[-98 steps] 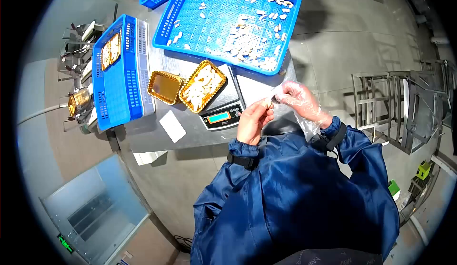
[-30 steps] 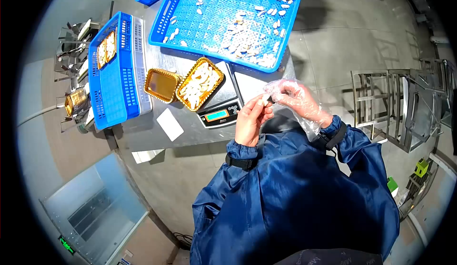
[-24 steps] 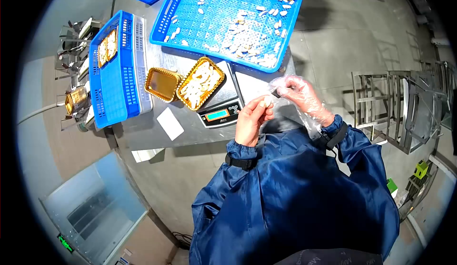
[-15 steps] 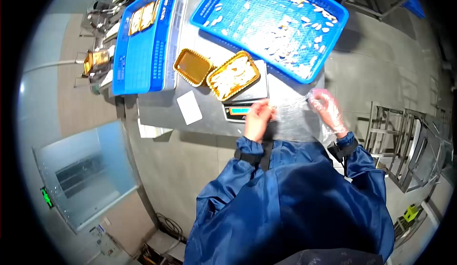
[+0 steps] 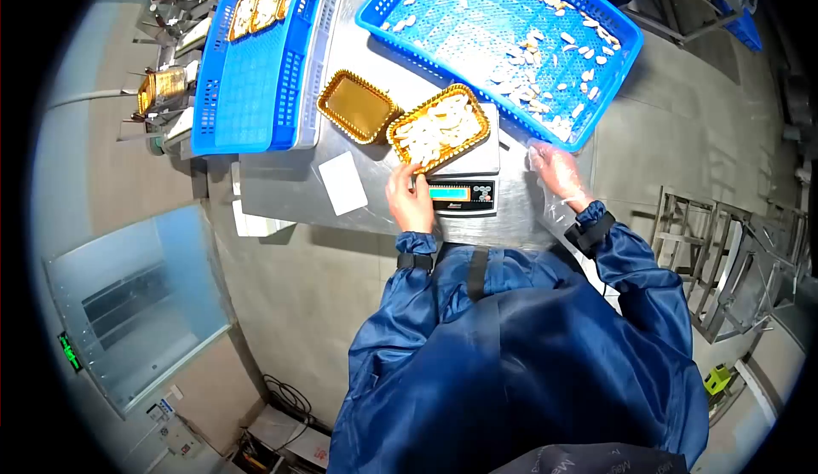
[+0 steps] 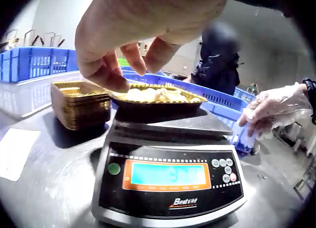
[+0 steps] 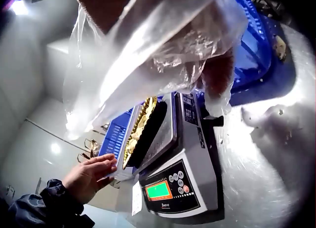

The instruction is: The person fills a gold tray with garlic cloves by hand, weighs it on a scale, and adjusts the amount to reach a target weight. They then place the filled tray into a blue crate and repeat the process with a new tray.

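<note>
My bare left hand point(image 5: 411, 201) reaches to the near left edge of a gold fluted tray point(image 5: 398, 137), its fingertips right at the rim. Small pale pieces point(image 5: 443, 125) heap up in this tray, which rests on a digital scale point(image 6: 170, 181) with a lit display. In the right wrist view the left fingers point(image 7: 101, 164) look mostly straight. My right hand point(image 5: 558, 174), in a loose clear plastic glove, hovers by the near corner of the large blue crate point(image 5: 579, 144). Its fingers bend downward in the left wrist view; I cannot tell whether they hold anything.
A stack of gold trays point(image 5: 358, 108) stands left of the scale, with a white card point(image 5: 343, 183) in front. Further left, a blue crate point(image 5: 243, 91) holds filled gold trays. Scattered pale pieces lie in the large crate. Another person point(image 6: 217, 60) stands beyond it.
My hands were together, the left pinching a pale piece and something small and dark at the right fingertips. They have parted: the left moved to the tray, and the head view shifted.
</note>
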Available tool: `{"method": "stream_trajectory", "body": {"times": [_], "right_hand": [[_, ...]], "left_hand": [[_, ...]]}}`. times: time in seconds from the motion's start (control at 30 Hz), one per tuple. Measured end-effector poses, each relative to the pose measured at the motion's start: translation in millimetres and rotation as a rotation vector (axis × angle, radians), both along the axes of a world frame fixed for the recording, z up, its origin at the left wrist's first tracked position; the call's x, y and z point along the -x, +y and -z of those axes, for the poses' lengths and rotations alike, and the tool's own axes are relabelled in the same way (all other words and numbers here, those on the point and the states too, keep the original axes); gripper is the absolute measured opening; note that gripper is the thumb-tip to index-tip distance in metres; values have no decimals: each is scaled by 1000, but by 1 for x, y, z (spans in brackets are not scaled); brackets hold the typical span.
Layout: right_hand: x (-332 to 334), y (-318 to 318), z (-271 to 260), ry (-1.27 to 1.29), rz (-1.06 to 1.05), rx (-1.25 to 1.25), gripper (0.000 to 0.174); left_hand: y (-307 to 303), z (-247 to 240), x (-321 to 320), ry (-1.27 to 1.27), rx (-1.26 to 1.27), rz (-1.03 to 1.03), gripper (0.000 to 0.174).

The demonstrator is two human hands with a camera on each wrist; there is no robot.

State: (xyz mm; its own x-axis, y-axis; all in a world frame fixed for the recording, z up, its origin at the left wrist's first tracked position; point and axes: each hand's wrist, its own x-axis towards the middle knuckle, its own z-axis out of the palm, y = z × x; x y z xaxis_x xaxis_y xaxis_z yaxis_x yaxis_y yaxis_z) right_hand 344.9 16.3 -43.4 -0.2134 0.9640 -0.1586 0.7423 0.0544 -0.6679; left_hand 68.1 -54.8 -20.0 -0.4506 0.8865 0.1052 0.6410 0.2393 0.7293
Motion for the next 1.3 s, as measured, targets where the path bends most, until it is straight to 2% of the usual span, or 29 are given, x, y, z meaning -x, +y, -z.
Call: {"method": "stream_trajectory", "body": {"times": [0.07, 0.13, 0.23, 0.27, 0.33, 0.4, 0.6, 0.63, 0.73, 0.8, 0.9, 0.93, 1.07, 1.2, 1.27, 1.3], "right_hand": [[8, 10, -18, 117, 58, 215, 29], [18, 18, -31, 171, 81, 220, 31], [34, 38, -44, 235, 3, 276, 31], [41, 41, -42, 214, -25, 205, 30], [54, 50, -43, 159, -45, 141, 28], [65, 54, -50, 186, -28, 181, 27], [88, 58, -68, 282, 25, 304, 29], [91, 57, -72, 295, 46, 314, 30], [91, 55, -45, 352, 59, 222, 29], [90, 53, -46, 329, 63, 206, 30], [95, 53, -56, 138, -43, 218, 31], [101, 51, -62, 66, -92, 130, 29], [119, 48, -59, 77, -359, -166, 22], [140, 46, -41, -86, -415, -259, 16], [146, 46, -32, -382, -490, -265, 14], [143, 48, -29, -353, -471, -256, 13]], "left_hand": [[0, 0, 12, -166, 9, -63, 21], [0, 1, 21, -170, 6, -94, 21], [-4, -5, 29, -209, 64, -100, 20], [-5, -7, 30, -219, 70, -103, 20], [-7, -8, 31, -136, 93, -96, 19], [-8, -4, 33, -1, 64, -28, 21], [3, -3, 24, 70, -2, 40, 26], [4, -4, 23, 19, 5, 52, 26], [9, 2, 23, 6, -7, 62, 25], [13, 3, 24, 17, -3, 68, 25], [22, -1, 19, 29, 10, 68, 23], [25, 0, 16, 38, 5, 69, 22], [34, 13, 8, 95, 23, 116, 15], [36, 20, 9, 42, -22, 92, 11], [38, 18, 7, 19, -12, 77, 11], [38, 17, 6, -7, -5, 64, 12]]}}
